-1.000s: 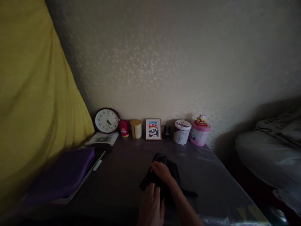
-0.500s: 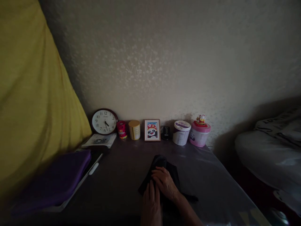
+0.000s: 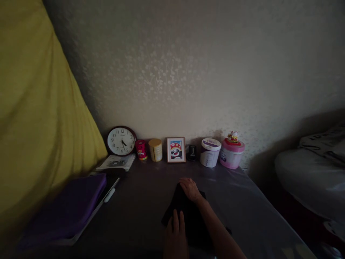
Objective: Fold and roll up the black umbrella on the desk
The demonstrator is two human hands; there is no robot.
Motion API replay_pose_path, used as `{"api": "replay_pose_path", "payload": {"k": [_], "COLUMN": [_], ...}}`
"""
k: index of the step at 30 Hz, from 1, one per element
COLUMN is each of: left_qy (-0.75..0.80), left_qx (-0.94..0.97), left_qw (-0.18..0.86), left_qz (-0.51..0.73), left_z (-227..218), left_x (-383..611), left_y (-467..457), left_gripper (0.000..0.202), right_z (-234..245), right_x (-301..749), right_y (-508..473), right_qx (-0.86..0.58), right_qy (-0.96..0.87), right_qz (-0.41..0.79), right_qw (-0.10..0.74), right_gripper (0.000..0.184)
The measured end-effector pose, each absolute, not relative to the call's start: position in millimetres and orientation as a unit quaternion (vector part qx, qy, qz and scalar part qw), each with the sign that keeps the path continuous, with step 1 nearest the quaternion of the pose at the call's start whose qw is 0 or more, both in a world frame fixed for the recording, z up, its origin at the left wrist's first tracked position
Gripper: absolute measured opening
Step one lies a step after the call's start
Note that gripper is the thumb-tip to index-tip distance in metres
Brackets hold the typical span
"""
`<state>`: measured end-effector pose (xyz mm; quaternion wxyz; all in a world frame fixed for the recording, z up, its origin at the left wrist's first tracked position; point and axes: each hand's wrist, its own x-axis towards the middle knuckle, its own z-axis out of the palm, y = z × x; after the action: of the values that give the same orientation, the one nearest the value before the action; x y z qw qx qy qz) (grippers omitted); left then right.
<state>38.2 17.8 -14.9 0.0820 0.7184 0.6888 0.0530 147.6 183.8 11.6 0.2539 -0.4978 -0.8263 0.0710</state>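
A black piece of cloth [image 3: 175, 201] lies on the table in front of me; its folds are hard to make out in the dim light. My left hand [image 3: 175, 230] rests on its near left part, palm down, fingers stretched out and a little apart. Farther off, my right hand [image 3: 191, 189] lies over the cloth's far edge, fingers extended to the left and slightly bent, pressing on the fabric. Beneath my right forearm, part of the cloth is hidden, and a small dark end of it pokes out to the right.
Along the wall stand a round clock [image 3: 122, 141], a red can [image 3: 141, 150], a yellow tin [image 3: 155, 150], a framed panda picture [image 3: 176, 150], a white tub [image 3: 210, 153] and a pink tub [image 3: 231, 154] bearing a cat figurine. A purple case [image 3: 67, 205] lies left, by a yellow curtain [image 3: 48, 108].
My right hand has moved away from my left hand to the cloth's far edge. The raised far part of the cloth now lies flatter. The view has shifted slightly.
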Motion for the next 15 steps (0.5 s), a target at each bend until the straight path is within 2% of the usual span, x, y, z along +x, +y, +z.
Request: {"api": "replay_pose_path", "payload": {"k": [4, 7, 10, 15], "left_qy": [0.685, 0.671, 0.654, 0.663], "left_qx": [0.722, 0.733, 0.746, 0.739], "left_qw": [0.051, 0.009, -0.016, 0.002], "left_qz": [0.077, 0.107, 0.127, 0.12], "left_z": [-17.5, -24.9, -30.4, -28.4], "left_x": [40.1, 38.8, 36.3, 32.6], "left_y": [16.5, 15.9, 15.3, 12.6], "left_gripper": [0.065, 0.062, 0.061, 0.063], "right_z": [18.3, 20.3, 17.0, 6.6], "right_x": [150.1, 147.5, 140.3, 147.4], "right_y": [172.7, 143.4, 123.9, 143.0], "right_qx": [-0.568, -0.506, -0.445, -0.542], "right_qy": [-0.764, -0.785, -0.83, -0.761], "right_qz": [0.02, 0.038, 0.07, 0.029], "right_qw": [0.306, 0.356, 0.329, 0.356], "right_gripper": [0.032, 0.03, 0.029, 0.032]}}
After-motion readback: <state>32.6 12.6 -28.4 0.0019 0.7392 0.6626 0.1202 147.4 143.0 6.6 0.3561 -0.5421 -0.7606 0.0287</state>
